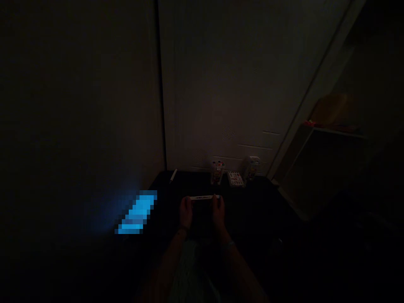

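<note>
Two hands up in front of you, both forearms coming in from the bottom of the frame and angling slightly toward each other; your left hand (pixel 186 211) and right hand (pixel 218 210) sit at about the same height, knuckles up, wrists fairly straight, with a band on each wrist. Between them you've got a slim white pen-like stick (pixel 203 197); its long axis runs straight left to right across the view, pretty much level, one end at each hand. Left fingers are closed around the left end, right fingers pinched on the right end, so both hands are clamped on it; it's too dark to say which end is the tip or cap. The stick hovers over the dark table (pixel 252 206), roughly mid-table and nearer you than the stuff at the back.

Back by the wall there's a small cup of markers (pixel 217 171), a flat patterned pack (pixel 236 179) just beside it, and a pale container (pixel 251 167) right of that; another thin white stick (pixel 173 175) lies tilted near the table's far left corner, well apart from your hands. A glowing blue blurred rectangle (pixel 137 212) sits off to the left of your left hand.
</note>
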`<state>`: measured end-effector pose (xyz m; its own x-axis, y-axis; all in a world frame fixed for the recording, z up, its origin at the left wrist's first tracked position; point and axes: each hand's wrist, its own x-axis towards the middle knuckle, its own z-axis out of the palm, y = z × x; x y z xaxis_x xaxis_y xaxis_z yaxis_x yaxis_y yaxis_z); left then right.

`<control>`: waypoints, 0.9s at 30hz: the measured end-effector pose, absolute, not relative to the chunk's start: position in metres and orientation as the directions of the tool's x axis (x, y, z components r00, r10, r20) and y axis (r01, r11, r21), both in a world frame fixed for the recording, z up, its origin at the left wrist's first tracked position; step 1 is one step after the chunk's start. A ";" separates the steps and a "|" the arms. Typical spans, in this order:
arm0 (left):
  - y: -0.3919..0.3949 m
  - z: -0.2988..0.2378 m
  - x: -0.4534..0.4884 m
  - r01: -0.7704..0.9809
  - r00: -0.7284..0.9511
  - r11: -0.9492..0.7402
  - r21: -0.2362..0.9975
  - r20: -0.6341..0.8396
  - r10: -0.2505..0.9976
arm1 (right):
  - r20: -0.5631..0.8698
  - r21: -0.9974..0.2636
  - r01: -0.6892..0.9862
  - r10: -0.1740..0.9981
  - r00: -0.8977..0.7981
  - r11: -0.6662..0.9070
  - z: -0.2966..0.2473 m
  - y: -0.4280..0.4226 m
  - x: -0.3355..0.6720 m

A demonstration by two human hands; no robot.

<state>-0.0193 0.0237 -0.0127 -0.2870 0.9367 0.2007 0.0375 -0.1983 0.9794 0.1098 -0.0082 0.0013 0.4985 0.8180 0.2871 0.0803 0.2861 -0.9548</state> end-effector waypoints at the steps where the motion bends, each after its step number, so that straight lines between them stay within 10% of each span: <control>1: 0.023 -0.012 -0.019 0.086 -0.282 -0.201 0.976 0.217 0.934 | 0.275 -0.956 0.057 0.818 0.505 0.287 0.002 -0.008 0.110; 11: 0.021 -0.011 -0.004 0.588 -0.180 -0.138 0.797 0.295 0.938 | 0.318 -0.942 0.135 0.695 0.645 0.306 0.010 -0.014 0.106; 27: 0.024 -0.015 -0.007 0.537 -0.089 -0.129 0.833 0.208 0.974 | 0.590 -0.793 0.387 0.749 0.301 0.470 0.063 -0.021 0.090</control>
<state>-0.0073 0.0243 -0.0149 -0.0893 0.9740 0.2083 0.5373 -0.1290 0.8335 0.0905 -0.0209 0.0628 0.3008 0.7490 0.5903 0.3872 0.4698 -0.7933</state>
